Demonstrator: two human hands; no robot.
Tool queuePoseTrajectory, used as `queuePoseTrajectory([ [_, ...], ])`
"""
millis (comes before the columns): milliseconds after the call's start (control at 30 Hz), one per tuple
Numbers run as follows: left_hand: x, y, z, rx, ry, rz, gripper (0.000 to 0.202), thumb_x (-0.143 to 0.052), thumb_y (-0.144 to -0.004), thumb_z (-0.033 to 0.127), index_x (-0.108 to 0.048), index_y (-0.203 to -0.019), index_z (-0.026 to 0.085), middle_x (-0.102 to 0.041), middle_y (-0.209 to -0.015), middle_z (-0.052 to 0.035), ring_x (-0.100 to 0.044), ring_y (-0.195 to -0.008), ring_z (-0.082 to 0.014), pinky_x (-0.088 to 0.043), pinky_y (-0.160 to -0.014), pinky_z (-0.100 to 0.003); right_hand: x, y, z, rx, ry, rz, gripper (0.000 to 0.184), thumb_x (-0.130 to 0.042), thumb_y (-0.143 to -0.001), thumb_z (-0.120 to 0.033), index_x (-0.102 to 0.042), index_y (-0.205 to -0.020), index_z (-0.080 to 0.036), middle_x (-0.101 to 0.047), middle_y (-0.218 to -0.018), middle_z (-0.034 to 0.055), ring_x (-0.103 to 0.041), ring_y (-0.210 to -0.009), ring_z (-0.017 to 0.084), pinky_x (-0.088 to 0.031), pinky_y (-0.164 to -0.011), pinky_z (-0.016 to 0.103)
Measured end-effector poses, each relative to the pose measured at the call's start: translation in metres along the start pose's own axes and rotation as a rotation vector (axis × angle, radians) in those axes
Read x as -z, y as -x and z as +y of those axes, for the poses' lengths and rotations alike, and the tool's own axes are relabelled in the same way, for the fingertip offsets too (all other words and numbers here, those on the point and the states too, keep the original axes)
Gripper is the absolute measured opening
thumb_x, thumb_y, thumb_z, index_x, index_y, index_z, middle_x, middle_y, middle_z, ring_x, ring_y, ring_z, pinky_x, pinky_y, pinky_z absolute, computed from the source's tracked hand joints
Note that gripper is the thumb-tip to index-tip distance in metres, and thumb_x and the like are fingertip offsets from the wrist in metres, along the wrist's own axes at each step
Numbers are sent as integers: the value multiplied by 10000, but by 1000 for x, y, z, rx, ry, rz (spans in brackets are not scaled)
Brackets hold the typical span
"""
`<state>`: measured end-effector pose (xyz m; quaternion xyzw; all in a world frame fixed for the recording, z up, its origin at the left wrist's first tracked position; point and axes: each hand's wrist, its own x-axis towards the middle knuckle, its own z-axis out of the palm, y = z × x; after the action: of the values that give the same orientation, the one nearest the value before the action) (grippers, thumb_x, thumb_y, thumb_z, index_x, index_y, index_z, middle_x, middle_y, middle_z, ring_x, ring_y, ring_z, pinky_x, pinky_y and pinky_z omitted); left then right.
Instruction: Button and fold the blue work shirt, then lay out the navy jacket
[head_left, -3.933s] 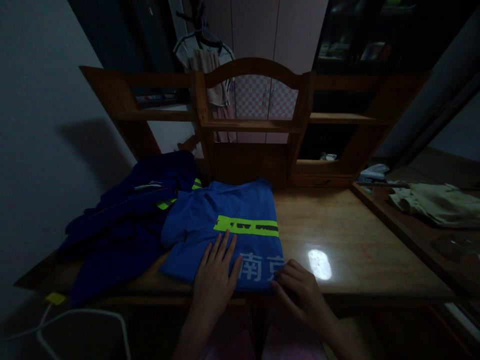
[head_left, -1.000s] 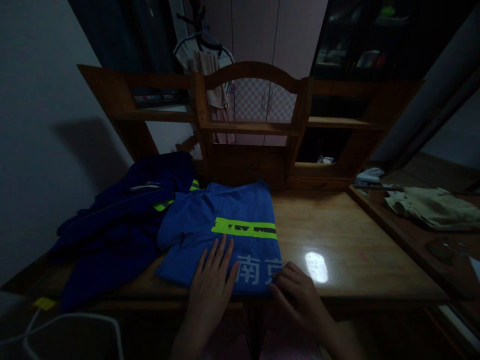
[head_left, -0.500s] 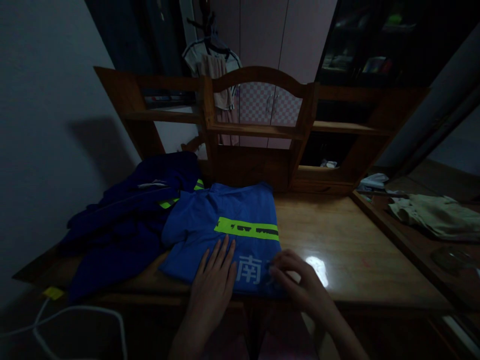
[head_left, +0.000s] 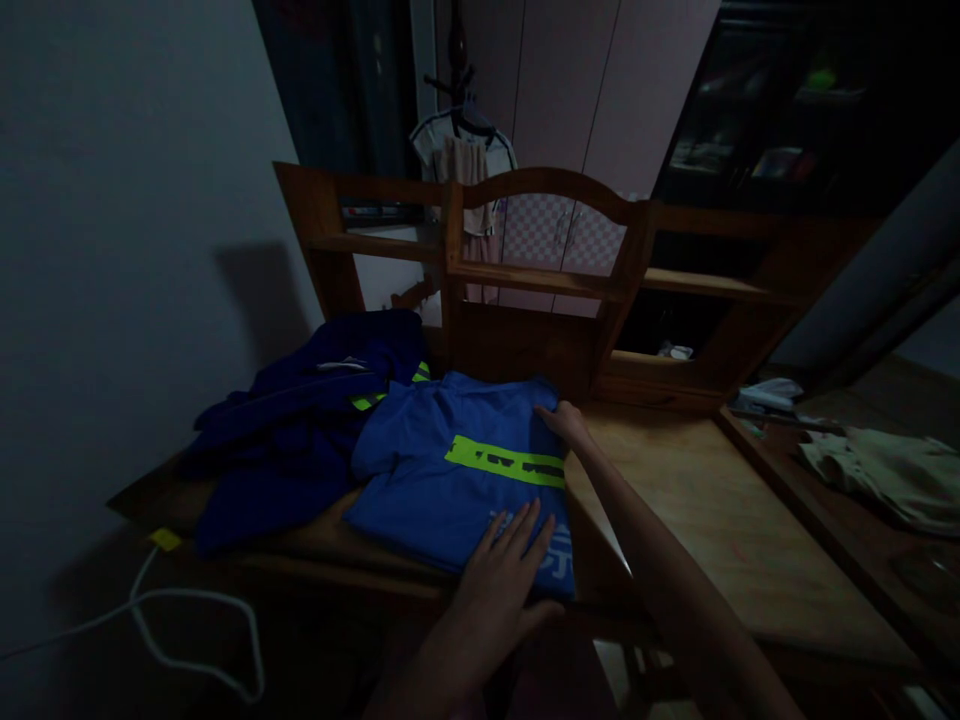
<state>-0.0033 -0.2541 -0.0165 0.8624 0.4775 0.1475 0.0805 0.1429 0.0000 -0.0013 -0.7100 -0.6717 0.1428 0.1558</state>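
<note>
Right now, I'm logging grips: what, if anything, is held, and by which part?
The right hand seems to pinch the lighter blue garment by its right edge, near the far corner; the left hand lies flat on it.

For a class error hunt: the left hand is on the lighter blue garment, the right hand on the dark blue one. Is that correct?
No. The head view shows the right hand at the far right corner of the lighter blue garment, not on the dark blue garment. The left hand is as stated.
</note>
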Motion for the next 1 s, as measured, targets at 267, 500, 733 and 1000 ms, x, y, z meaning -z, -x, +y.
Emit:
queuePoseTrajectory([
  [267,-4,1,5,14,-54,24,825,-659,-793,432,-214,-1465,256,-190,-1496,-100,-251,-1363,-237,-340,-1085,-400,-17,8,-9,118,65,68,322,-515,-1007,-319,-442,-1235,-103,-585,-1049,159,-561,-1007,284,-429,-833,302],
  [500,-13,-6,14,-16,-252,-40,587,-592,-856,376,-453,-1330,58,-415,-1363,-193,-428,-1262,-245,-405,-1032,-348,-7,5,0,236,99,59,284,-585,-981,-288,-458,-1195,-151,-603,-1007,110,-583,-960,263,-436,-780,259],
  [733,-13,-5,2,-196,-347,-15,414,-484,-882,145,-476,-1287,60,-470,-1333,-161,-490,-1209,-221,-458,-966,-327,-4,10,8,247,118,67,296,-582,-980,-286,-444,-1190,-130,-592,-1014,133,-584,-953,268,-439,-768,262],
  [1000,-28,-30,34,-282,-250,89,331,-421,-886,97,-493,-1208,83,-599,-1190,-117,-609,-1030,-176,-525,-798,-268,12,7,46,235,211,87,298,-564,-990,-332,-452,-1185,-137,-580,-1017,142,-575,-960,280,-435,-774,280],
])
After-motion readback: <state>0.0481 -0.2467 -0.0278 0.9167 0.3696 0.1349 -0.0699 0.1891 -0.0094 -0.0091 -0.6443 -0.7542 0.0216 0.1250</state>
